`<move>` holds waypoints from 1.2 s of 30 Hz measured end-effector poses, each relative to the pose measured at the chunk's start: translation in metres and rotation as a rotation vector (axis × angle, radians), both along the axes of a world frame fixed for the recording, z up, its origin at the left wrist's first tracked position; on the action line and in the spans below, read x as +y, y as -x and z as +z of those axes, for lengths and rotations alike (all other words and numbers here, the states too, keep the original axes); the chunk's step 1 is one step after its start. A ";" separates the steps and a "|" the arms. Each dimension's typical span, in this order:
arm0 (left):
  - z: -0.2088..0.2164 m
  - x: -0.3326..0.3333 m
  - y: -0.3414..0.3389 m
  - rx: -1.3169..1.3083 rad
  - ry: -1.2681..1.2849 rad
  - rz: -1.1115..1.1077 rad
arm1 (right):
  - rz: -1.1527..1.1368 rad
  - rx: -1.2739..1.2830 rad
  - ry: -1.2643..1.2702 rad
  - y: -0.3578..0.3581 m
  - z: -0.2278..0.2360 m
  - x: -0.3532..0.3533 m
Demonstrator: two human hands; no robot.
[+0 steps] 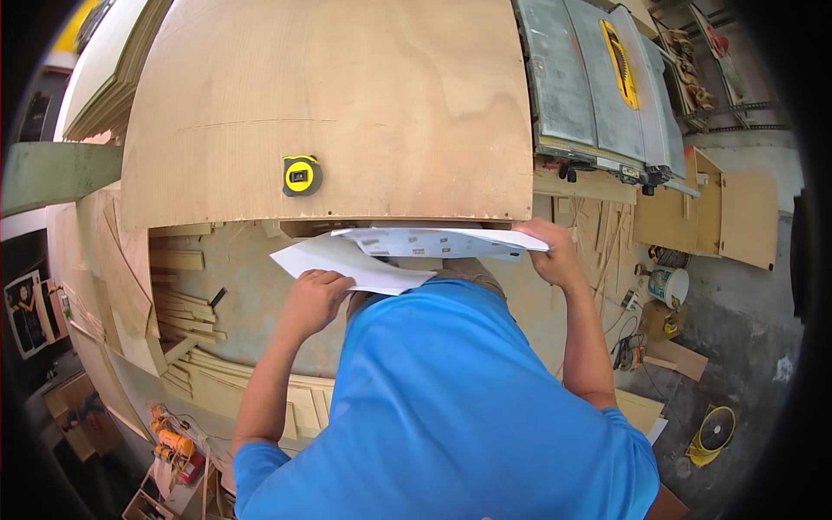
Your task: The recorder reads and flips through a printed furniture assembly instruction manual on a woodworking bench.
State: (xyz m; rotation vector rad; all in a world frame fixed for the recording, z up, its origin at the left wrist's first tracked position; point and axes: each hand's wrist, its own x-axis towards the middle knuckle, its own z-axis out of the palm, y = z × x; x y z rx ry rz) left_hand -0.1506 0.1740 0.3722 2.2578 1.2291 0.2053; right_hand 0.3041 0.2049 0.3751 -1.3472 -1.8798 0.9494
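My left hand (318,299) is closed on the lower left part of some white paper sheets (347,264), its fingers curled over the edge. On the other side, my right hand (555,252) grips the right end of the same sheets. One sheet, with small printed pictures, is bent upward, and a plain white one spreads out toward my left hand. The papers are held at the front edge of a plywood worktop (347,95). A yellow and black tape measure (301,176) lies on the worktop, beyond my left hand.
A table saw (589,87) with a yellow blade insert adjoins the worktop on the right. Wood strips (186,316) lie on the floor at left, near orange power tools (176,444). Stacked panels (113,69) stand far left. At right are an open wooden cabinet (706,208) and a white bucket (667,284).
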 end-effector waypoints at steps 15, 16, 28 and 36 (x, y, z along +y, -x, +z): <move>0.042 -0.028 0.024 0.081 0.245 0.294 | 0.038 -0.440 -0.259 0.057 -0.096 -0.039; 0.041 -0.026 0.022 0.072 0.242 0.274 | 0.032 -0.452 -0.175 0.053 -0.119 -0.045; 0.082 0.071 -0.035 -0.091 0.050 0.157 | -0.239 -0.433 0.314 0.049 -0.196 -0.027; 0.035 0.202 -0.137 0.007 -0.013 -0.015 | -0.283 -0.268 0.450 0.034 -0.118 -0.034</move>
